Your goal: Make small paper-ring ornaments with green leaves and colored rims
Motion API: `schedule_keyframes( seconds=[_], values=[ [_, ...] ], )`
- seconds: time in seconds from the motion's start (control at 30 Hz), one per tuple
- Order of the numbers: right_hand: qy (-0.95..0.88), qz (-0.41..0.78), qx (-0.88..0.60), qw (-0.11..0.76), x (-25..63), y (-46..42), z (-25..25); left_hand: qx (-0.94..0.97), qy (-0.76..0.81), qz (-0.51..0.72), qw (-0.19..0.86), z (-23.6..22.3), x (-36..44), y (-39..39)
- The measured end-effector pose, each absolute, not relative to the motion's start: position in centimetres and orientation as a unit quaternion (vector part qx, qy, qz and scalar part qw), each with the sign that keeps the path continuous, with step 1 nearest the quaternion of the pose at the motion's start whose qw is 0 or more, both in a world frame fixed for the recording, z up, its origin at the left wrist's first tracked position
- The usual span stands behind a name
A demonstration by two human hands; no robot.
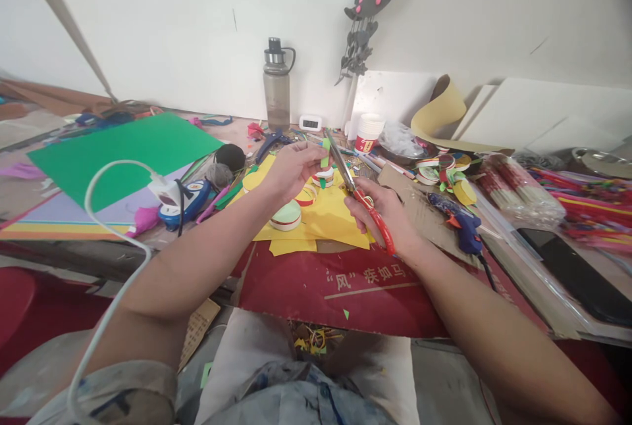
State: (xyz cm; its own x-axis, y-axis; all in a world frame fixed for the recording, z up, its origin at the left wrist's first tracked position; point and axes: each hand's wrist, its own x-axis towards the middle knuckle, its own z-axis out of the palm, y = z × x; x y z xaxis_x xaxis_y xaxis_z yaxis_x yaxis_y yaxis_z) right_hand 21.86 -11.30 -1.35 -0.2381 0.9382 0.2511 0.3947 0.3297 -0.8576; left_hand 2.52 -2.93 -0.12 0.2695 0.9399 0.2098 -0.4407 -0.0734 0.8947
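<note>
My left hand (299, 168) pinches a small bright green strip of paper (326, 152) upright over the middle of the table. In my right hand (382, 211) is a pair of scissors (363, 198) with red handles, its blades pointing up and away beside the green strip. I cannot tell whether the blades touch the strip. Below the hands lie yellow sheets (336, 218). On them stand several small round paper pieces with red and white rims, one with a pale green top (285, 216).
A red board (296, 287) with a green scrap borders my lap. Leftward are a green sheet (128, 155) and a power strip (185, 204) with a white cable. A bottle (277, 93) and paper cup (368, 132) stand behind; a blue glue gun (464, 224) and phone (575, 274) lie right.
</note>
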Motion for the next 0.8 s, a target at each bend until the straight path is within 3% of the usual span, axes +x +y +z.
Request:
schedule_keyframes(
  seconds=[0.8],
  values=[
    [-0.708,0.337,-0.474,0.401,21.93,-11.59,-1.53,0.506,0.261,0.537,0.623,0.42,2.59,-3.26]
  ],
)
